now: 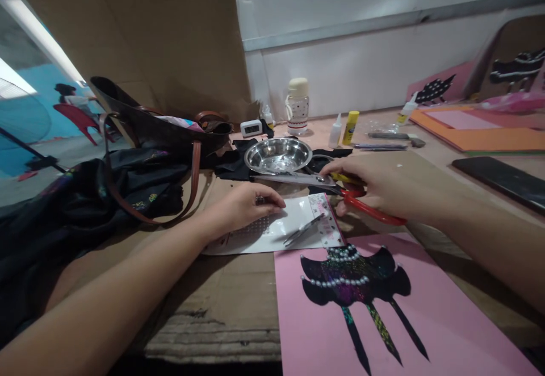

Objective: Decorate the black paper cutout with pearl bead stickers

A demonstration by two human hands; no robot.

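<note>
In my right hand (366, 183) is a pair of scissors (377, 212) with red and yellow on the handles; the blades point left, past the front of a steel bowl (279, 157). My left hand (244, 208) rests over a white sheet of pearl stickers (293, 211), thumb and forefinger tips together; whatever is between them is too small to make out. Tweezers (304, 230) lie on the sheet's right part. Below, a pink sheet (306, 336) bears a glittery black cut-out (340, 291) with rows of white pearls and three long strips.
Behind the bowl stand a bottle (298, 106), a small digital clock (251, 128), a glue bottle (335, 132) and a yellow glue stick (351, 128). A dark handbag (162, 132) lies left. On the right are a phone (498, 180) and orange sheets (451, 137). A person (79, 99) sits far left.
</note>
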